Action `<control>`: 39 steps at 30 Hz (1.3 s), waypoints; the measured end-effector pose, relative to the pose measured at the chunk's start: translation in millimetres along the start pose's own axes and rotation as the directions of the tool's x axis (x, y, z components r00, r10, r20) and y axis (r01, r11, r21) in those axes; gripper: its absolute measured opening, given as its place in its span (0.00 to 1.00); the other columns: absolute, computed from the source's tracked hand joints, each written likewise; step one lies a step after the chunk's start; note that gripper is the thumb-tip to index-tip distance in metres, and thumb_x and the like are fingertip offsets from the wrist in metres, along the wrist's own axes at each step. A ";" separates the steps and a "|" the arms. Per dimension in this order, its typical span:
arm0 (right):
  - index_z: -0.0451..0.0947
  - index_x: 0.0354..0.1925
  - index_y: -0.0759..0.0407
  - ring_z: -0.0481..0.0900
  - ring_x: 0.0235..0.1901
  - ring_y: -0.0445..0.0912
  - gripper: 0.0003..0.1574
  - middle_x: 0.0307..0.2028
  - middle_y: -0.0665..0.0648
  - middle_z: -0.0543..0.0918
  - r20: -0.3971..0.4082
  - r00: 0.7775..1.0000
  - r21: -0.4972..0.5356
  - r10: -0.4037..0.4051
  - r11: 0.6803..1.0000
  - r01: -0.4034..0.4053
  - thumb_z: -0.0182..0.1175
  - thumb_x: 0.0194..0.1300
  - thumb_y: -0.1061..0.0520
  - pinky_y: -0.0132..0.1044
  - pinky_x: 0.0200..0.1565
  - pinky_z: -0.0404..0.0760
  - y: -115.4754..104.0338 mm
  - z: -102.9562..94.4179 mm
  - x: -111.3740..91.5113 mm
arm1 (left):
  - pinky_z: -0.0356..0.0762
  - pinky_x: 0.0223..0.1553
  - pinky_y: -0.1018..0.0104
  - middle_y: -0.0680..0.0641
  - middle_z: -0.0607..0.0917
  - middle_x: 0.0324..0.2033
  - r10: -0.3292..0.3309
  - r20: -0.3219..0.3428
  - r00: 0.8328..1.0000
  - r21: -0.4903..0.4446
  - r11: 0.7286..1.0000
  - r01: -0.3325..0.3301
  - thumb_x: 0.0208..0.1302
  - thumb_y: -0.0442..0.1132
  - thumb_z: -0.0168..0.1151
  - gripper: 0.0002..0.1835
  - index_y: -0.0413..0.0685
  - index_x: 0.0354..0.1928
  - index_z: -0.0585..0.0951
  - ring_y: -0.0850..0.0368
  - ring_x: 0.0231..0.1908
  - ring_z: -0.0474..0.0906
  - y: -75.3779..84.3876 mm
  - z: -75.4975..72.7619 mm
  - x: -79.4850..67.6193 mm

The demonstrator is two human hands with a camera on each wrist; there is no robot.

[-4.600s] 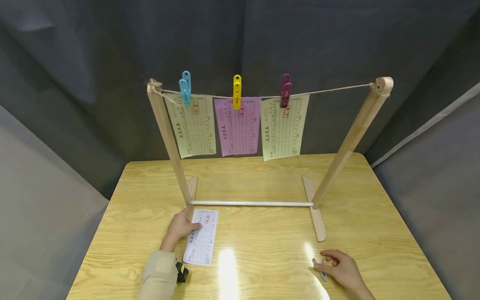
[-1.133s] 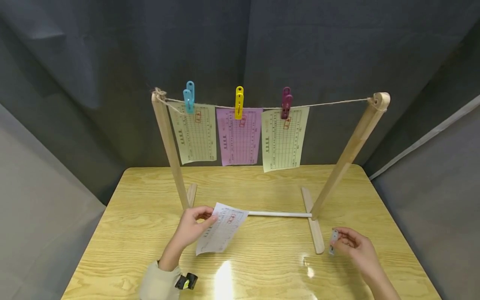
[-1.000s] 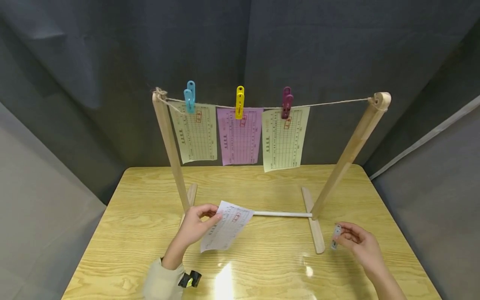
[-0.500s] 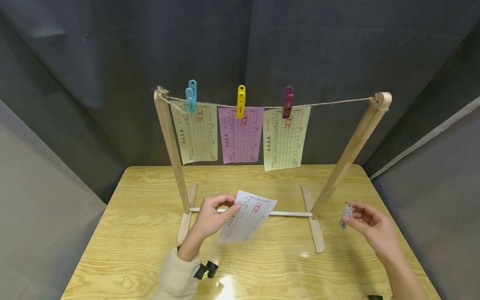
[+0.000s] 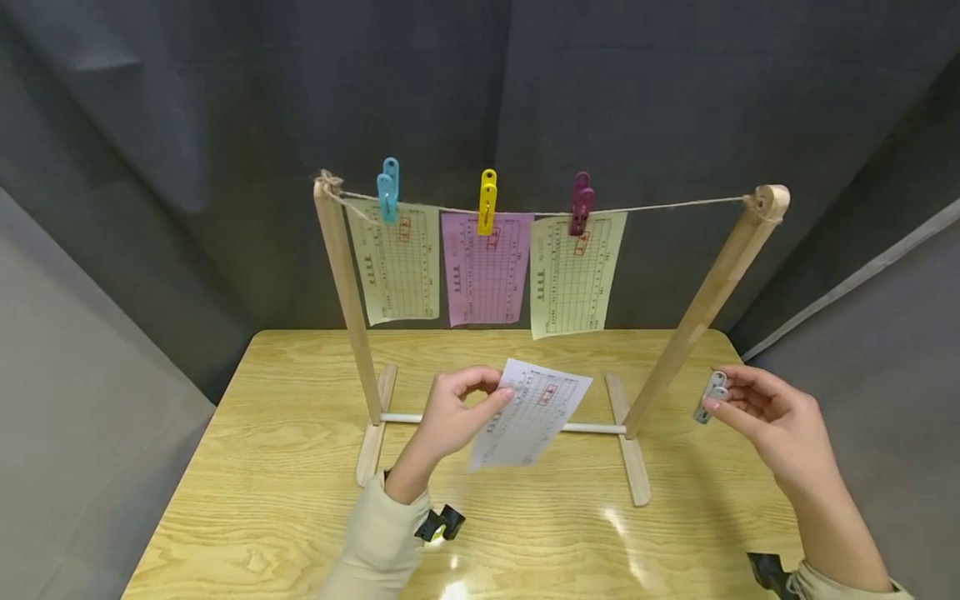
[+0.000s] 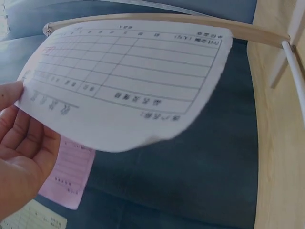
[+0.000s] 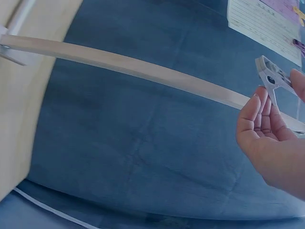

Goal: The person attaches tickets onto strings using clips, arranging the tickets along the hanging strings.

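Note:
My left hand (image 5: 457, 412) pinches a white printed slip (image 5: 534, 417) by its left edge, thumb on top, above the table in the middle of the stand. The slip's ruled side and a bent corner show in the left wrist view. Out to the right, my right hand (image 5: 780, 421) holds a grey clothespin (image 5: 711, 397) between thumb and fingers, beside the right post. On the string (image 5: 675, 204) hang three slips: a yellow slip (image 5: 397, 267) under a blue clothespin (image 5: 387, 192), a pink slip (image 5: 487, 271) under a yellow clothespin (image 5: 487, 202), and another yellow slip (image 5: 576, 279) under a purple clothespin (image 5: 581, 204).
Wooden posts, left (image 5: 345, 308) and right (image 5: 697, 312), carry the string; a white rod (image 5: 592, 428) joins them low down. The stand's feet rest on the wooden table (image 5: 247, 467). Dark curtains (image 5: 637, 83) enclose the back, grey ones (image 5: 885, 350) the sides.
The white slip, flat on the table at first, has been picked up by my left hand and carried right and upward. My right hand has lifted the grey clothespin off the table, up and rightward.

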State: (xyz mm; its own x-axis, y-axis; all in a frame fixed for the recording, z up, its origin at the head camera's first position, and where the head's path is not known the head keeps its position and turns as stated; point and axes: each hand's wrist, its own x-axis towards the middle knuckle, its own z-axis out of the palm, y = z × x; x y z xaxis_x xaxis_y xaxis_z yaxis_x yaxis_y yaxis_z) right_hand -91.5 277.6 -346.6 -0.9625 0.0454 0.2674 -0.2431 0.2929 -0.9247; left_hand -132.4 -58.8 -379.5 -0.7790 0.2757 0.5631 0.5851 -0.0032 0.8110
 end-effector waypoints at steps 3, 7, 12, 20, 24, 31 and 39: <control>0.76 0.46 0.63 0.75 0.30 0.37 0.22 0.32 0.49 0.79 -0.014 0.999 0.086 -0.050 0.995 0.051 0.59 0.52 0.77 0.21 0.31 0.74 -8.7 -1.6 6.4 | 0.79 0.33 0.63 0.36 0.82 0.27 0.025 -0.020 1.000 -0.011 1.000 -0.025 0.53 0.23 0.59 0.02 0.28 0.30 0.79 0.53 0.28 0.79 1.6 3.8 6.3; 0.76 0.46 0.67 0.75 0.30 0.38 0.23 0.31 0.51 0.79 -0.030 0.995 0.167 -0.092 0.981 0.096 0.57 0.51 0.79 0.21 0.31 0.74 -22.3 -5.5 14.8 | 0.79 0.33 0.63 0.35 0.82 0.27 0.038 -0.044 0.998 -0.024 0.999 -0.039 0.53 0.23 0.59 0.03 0.26 0.30 0.79 0.50 0.27 0.79 4.6 7.8 15.0; 0.74 0.48 0.72 0.74 0.30 0.40 0.25 0.32 0.54 0.77 -0.065 0.983 0.199 -0.174 0.963 0.183 0.55 0.49 0.82 0.21 0.32 0.74 -41.1 -9.3 26.0 | 0.79 0.32 0.63 0.34 0.82 0.27 0.048 -0.070 0.996 -0.029 0.998 -0.050 0.52 0.22 0.59 0.04 0.25 0.31 0.78 0.48 0.27 0.79 9.3 13.3 26.9; 0.72 0.46 0.80 0.76 0.29 0.42 0.25 0.32 0.57 0.78 -0.101 0.957 0.299 -0.271 0.910 0.289 0.52 0.45 0.86 0.22 0.35 0.75 -65.9 -12.5 41.5 | 0.78 0.33 0.63 0.34 0.82 0.27 0.046 -0.087 0.995 -0.045 0.998 -0.050 0.53 0.24 0.59 0.05 0.26 0.31 0.78 0.50 0.27 0.78 16.3 22.2 42.8; 0.71 0.45 0.82 0.76 0.30 0.43 0.25 0.31 0.57 0.80 -0.117 0.959 0.358 -0.259 0.890 0.284 0.52 0.45 0.86 0.24 0.35 0.75 -73.8 -12.4 46.2 | 0.78 0.33 0.64 0.34 0.81 0.26 0.066 -0.098 0.993 -0.054 0.996 -0.072 0.53 0.23 0.59 0.05 0.25 0.31 0.78 0.49 0.26 0.77 18.7 25.8 49.0; 0.69 0.44 0.86 0.77 0.29 0.46 0.25 0.31 0.61 0.81 -0.134 0.940 0.452 -0.315 0.824 0.341 0.49 0.43 0.89 0.27 0.34 0.77 -89.2 -14.0 57.8 | 0.78 0.32 0.65 0.33 0.81 0.26 0.099 -0.116 0.988 -0.065 0.992 -0.107 0.53 0.23 0.60 0.04 0.25 0.31 0.78 0.45 0.26 0.78 20.2 35.1 63.3; 0.67 0.44 0.88 0.78 0.29 0.49 0.25 0.31 0.65 0.80 -0.133 0.924 0.518 -0.359 0.769 0.373 0.47 0.43 0.89 0.30 0.35 0.79 -104.4 -12.3 72.1 | 0.78 0.31 0.66 0.33 0.82 0.27 0.086 -0.140 0.986 -0.066 0.993 -0.096 0.54 0.25 0.60 0.06 0.25 0.33 0.78 0.46 0.26 0.78 25.6 43.9 77.3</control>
State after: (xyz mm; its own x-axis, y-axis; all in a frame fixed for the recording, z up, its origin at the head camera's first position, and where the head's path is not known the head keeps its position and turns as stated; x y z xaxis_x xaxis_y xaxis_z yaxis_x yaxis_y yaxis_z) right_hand -134.1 262.0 -227.4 -0.7862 0.0634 0.6147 -0.6085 -0.2528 -0.7522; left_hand -167.8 4.6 -322.2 -0.7495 0.1371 0.6476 0.6411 -0.0934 0.7618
